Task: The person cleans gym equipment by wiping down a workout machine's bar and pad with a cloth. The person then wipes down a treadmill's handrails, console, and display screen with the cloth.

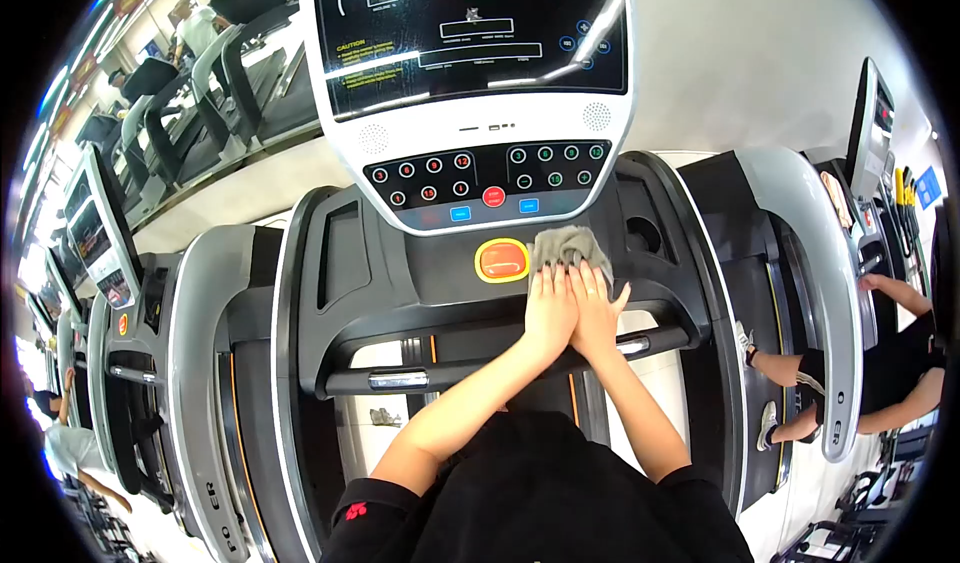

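Observation:
A folded grey cloth [563, 246] lies on the black console ledge of a treadmill, touching the right side of the orange-red button with a yellow rim [502, 260]. My left hand [550, 308] presses on the cloth with its fingers over the near edge. Close against it, my right hand [594, 308] bears on the same cloth, fingers pointing forward. The wrists nearly meet, and the hands partly overlap. Beneath them runs the black handlebar [480, 371]. Above stands the white control panel [480, 133] with its dark display and number buttons. The cloth's underside is hidden.
Neighbouring treadmills stand close on the left [200, 363] and right [800, 223]. A person in black [880, 373] is on the right-hand one; another person [80, 443] is at far left. A cup recess [643, 233] sits right of the cloth. A mirror [230, 73] reflects more machines.

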